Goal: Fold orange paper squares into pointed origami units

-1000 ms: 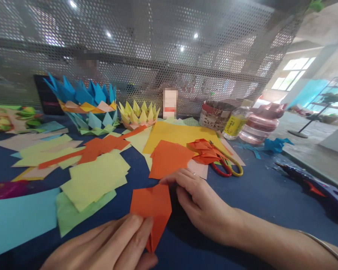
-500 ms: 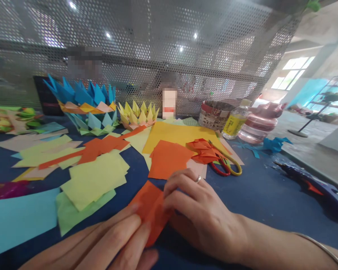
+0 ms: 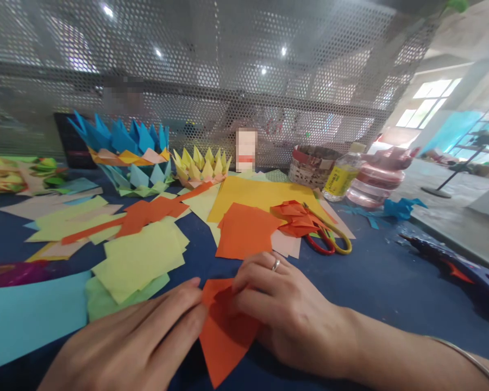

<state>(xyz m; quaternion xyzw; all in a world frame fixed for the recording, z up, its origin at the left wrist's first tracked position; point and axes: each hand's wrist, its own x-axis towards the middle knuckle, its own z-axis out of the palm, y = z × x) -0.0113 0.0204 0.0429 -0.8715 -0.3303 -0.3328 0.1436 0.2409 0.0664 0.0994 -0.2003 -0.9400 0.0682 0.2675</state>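
Note:
A folded orange paper piece (image 3: 224, 336) lies on the dark blue table (image 3: 370, 282) near the front edge, its point towards me. My left hand (image 3: 138, 342) presses its fingertips on the paper's left edge. My right hand (image 3: 285, 309), with a ring on one finger, pinches the paper's upper right part with curled fingers. A stack of orange paper squares (image 3: 244, 231) lies just behind the hands.
Yellow-green sheets (image 3: 140, 258) and a light blue sheet (image 3: 28, 315) lie at the left. Red-and-yellow scissors (image 3: 330, 239) and folded orange pieces (image 3: 295, 217) sit right of the orange stack. Blue and yellow paper crowns (image 3: 126, 146), a bottle (image 3: 342, 176) and a glue gun (image 3: 460, 266) stand around.
The orange paper has been turned and refolded; its point now faces me. Both hands have shifted down towards the front edge and closed in on the paper.

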